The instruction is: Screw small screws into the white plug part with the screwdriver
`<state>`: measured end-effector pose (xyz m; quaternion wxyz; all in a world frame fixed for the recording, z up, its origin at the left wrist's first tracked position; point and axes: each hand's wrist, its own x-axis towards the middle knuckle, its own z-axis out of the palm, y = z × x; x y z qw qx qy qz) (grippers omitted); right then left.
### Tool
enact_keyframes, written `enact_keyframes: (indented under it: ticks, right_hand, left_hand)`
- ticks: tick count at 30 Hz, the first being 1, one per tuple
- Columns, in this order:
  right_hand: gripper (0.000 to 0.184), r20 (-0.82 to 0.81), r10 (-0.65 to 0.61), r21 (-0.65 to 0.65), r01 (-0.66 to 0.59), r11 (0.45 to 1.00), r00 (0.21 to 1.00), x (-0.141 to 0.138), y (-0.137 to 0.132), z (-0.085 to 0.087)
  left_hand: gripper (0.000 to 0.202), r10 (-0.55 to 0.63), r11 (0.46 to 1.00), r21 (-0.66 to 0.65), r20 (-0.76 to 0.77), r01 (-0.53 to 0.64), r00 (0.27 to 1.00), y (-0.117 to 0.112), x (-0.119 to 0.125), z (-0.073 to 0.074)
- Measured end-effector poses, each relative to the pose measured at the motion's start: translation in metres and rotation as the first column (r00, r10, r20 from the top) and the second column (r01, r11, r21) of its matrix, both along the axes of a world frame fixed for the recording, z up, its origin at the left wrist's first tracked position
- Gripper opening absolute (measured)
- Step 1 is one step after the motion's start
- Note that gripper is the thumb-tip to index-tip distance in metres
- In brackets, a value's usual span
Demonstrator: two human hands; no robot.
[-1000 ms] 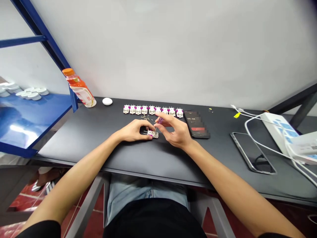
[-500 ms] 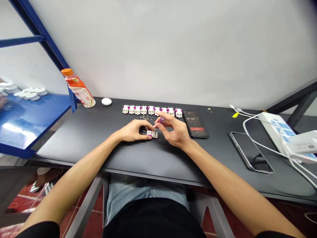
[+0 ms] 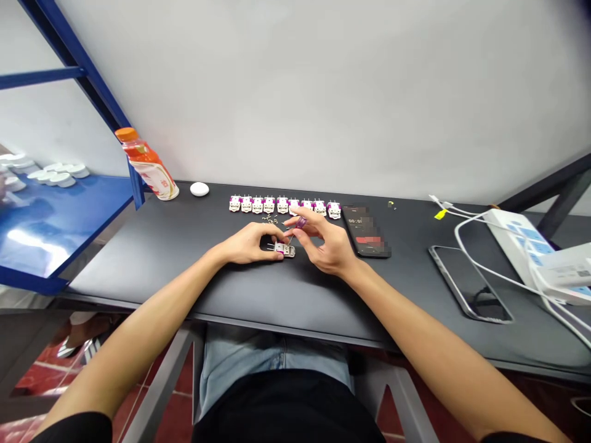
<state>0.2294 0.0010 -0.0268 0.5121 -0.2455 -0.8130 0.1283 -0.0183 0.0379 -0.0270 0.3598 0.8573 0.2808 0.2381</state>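
Note:
My left hand (image 3: 252, 243) lies on the black table with thumb and fingers closed on a small white-and-purple plug piece (image 3: 285, 250), whose metal pins point left. In my right hand (image 3: 325, 243) the fingertips pinch a small screwdriver with a purple handle (image 3: 301, 223). Its thin shaft slants down to the plug piece; the exact contact of the tip is too small to make out. Behind both hands, a pile of tiny screws (image 3: 269, 218) lies loose. Farther back stands a row of similar plug pieces (image 3: 257, 205), partly covered by my right hand.
A phone with a timer (image 3: 367, 231) lies right of my hand. Farther right are another phone (image 3: 470, 284), white cables (image 3: 496, 280) and a power strip (image 3: 517, 231). An orange-capped bottle (image 3: 150, 166) and a white oval object (image 3: 199, 189) stand at the back left.
Both hands keep nearly the same place and the same holds. The fingers of my right hand have shifted slightly around the screwdriver handle.

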Motion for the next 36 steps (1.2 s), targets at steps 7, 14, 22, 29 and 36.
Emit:
enact_keyframes:
  ticks: [7,14,22,29,36]
  right_hand:
    - [0.048,0.019,0.011,-0.023,-0.01,1.0,1.0,-0.0002,-0.001,0.0025]
    - [0.045,0.013,-0.031,-0.028,0.031,0.999,0.999,0.002,-0.0001,0.0009]
    - [0.044,0.011,-0.086,0.035,0.086,0.996,0.996,0.0012,-0.0007,0.0011]
    - [0.047,-0.004,-0.08,0.098,0.08,0.992,0.997,0.0012,-0.0018,0.0039]
    - [0.048,0.007,-0.066,0.095,0.065,0.993,0.998,0.0016,-0.0016,0.0038]
  left_hand:
    - [0.039,0.004,1.0,-0.021,-0.006,-0.004,1.0,-0.0006,0.0,-0.0001]
    - [0.038,-0.001,1.0,-0.028,-0.01,0.001,1.0,-0.0007,0.0003,0.0011]
    - [0.036,-0.009,1.0,-0.026,-0.001,0.009,1.0,-0.0003,0.0006,0.0012]
    - [0.037,-0.007,1.0,-0.017,0.005,0.007,1.0,0.0,0.0003,0.0006]
    - [0.036,-0.003,1.0,-0.017,0.001,0.003,1.0,-0.0005,0.0,0.0006]
